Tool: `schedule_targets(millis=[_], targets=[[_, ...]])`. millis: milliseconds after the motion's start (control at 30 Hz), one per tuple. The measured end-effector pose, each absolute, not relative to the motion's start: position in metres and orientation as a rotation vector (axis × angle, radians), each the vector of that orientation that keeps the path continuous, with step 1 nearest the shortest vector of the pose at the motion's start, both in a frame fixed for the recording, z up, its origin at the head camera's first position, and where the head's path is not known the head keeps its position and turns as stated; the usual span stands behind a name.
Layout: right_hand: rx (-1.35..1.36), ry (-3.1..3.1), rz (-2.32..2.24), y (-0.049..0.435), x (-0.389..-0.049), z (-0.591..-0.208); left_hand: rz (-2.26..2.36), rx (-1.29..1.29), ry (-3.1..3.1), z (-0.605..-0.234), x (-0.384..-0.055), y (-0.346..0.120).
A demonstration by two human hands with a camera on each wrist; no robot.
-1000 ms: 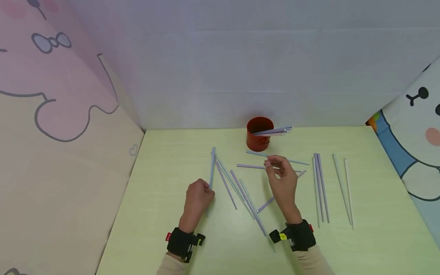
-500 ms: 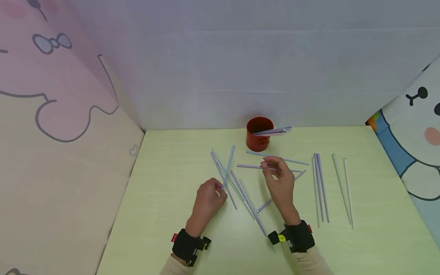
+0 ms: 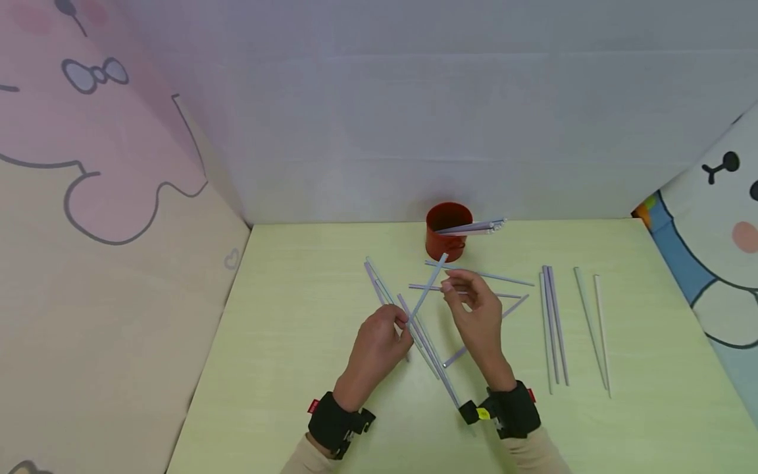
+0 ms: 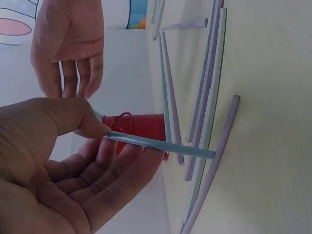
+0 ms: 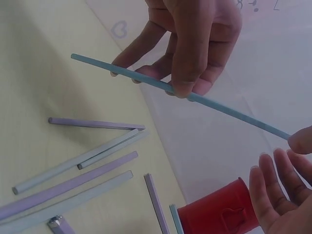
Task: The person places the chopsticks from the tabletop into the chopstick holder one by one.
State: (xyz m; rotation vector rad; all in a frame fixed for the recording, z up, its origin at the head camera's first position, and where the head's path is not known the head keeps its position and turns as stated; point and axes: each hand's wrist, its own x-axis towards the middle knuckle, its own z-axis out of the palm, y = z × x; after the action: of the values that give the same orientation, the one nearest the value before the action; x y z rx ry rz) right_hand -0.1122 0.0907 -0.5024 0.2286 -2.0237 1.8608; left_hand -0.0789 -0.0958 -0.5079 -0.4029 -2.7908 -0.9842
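A thin light-blue stick (image 5: 224, 113) is pinched between the thumb and fingers of my left hand (image 3: 380, 339), held tilted above the table. Its upper end slants toward the right hand in the head view. My right hand (image 3: 476, 313) is raised just right of it, thumb and fingers apart in the right wrist view, with the stick's far end overlapping the thumb tip there. Below the hands lie several loose purple and pale-green sticks (image 4: 207, 107), some crossing each other. Part of this pile is hidden behind the left hand in the head view.
A red cup (image 3: 444, 247) stands at the table's back edge, with a bundle of sticks (image 3: 474, 228) leaning out to the right. Farther right lie three sticks side by side (image 3: 553, 329) and a pair of pale sticks (image 3: 592, 329). Printed fabric walls surround the table (image 3: 284, 296).
My left hand has lifted the blue stick from the left of the pile and carried it right, tilting it toward the right hand. The right hand has shifted slightly left.
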Motion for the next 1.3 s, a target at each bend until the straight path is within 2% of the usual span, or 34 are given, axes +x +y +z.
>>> schedule_targets(millis=[867, 1300], targets=[[0.265, -1.764, 2.138, 0.094, -0.114, -0.491, -0.937, -0.53, -2.757, -0.512, -0.076, -0.089], [0.208, -1.575, 2.127, 0.123, -0.126, -0.479, -0.933, -0.39, -2.805, -0.525, -0.074, -0.098]])
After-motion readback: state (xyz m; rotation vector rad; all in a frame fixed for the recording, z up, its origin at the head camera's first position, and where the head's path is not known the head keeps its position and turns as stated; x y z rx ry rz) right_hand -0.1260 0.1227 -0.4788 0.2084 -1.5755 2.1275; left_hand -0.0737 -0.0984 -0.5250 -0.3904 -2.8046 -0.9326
